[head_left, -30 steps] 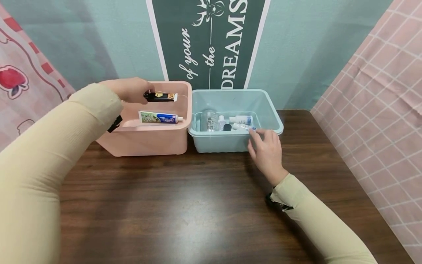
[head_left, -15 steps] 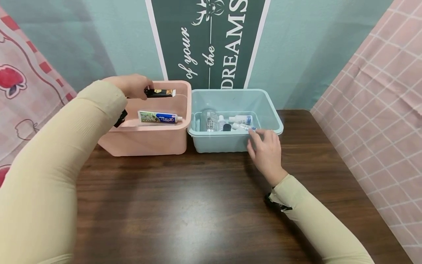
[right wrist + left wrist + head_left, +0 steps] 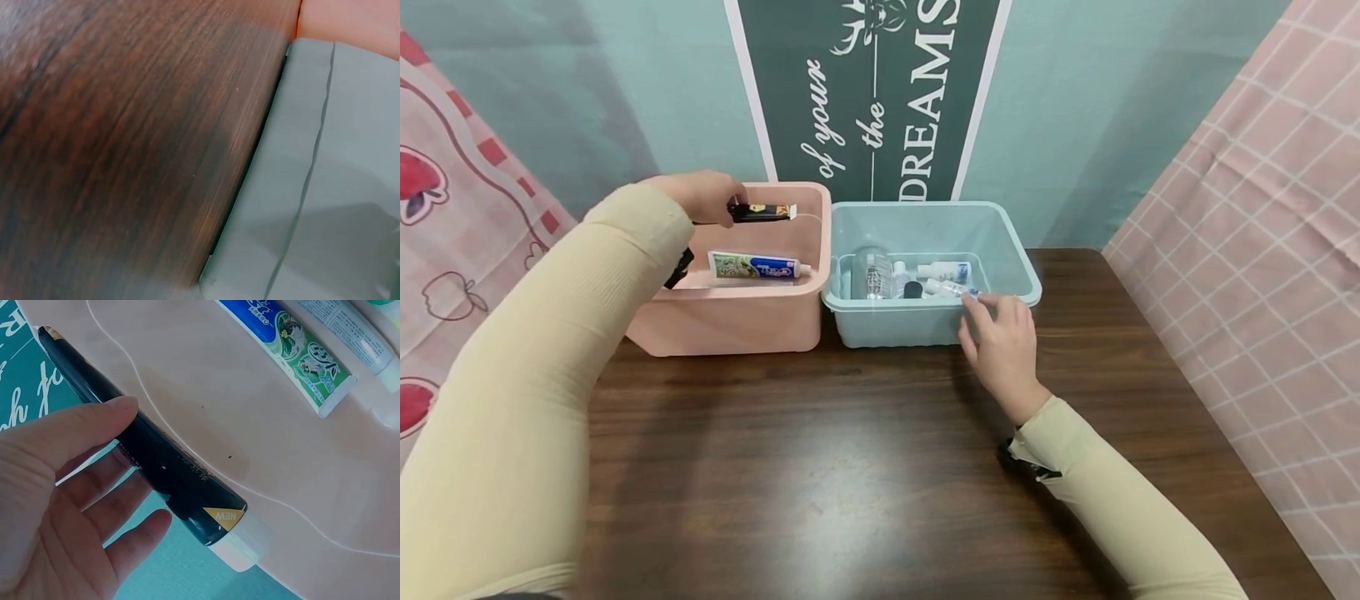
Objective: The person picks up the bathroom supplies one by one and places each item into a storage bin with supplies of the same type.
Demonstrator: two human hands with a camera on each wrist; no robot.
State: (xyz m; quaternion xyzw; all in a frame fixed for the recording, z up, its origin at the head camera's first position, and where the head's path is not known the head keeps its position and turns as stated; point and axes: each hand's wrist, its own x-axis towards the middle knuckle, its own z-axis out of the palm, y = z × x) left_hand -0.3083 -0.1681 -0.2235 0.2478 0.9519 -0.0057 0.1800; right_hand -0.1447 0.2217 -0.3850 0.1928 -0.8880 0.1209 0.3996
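My left hand (image 3: 703, 196) is over the back of the pink bin (image 3: 737, 321), holding a black tube with a white cap (image 3: 181, 469) between thumb and fingers. The tube hangs above the bin floor. Beneath it, a green-and-blue toothpaste tube (image 3: 756, 266) lies near the bin's front wall. My right hand (image 3: 1006, 346) rests at the front rim of the light blue bin (image 3: 887, 325), fingers loosely bent and fingertips on the edge. Just inside, close to its index fingertip, lies a small white bottle (image 3: 946, 287). The right wrist view shows no hand.
In the blue bin lie a clear bottle (image 3: 874, 275), a black cap (image 3: 913, 290) and another white bottle (image 3: 945, 271). A pale tube (image 3: 350, 331) lies in the pink bin. Both bins stand side by side on a dark wooden table (image 3: 820, 467) against a curtained wall.
My left hand has risen slightly with the black tube, and its forearm has swung to the right. My right hand has stayed at the blue bin's rim.
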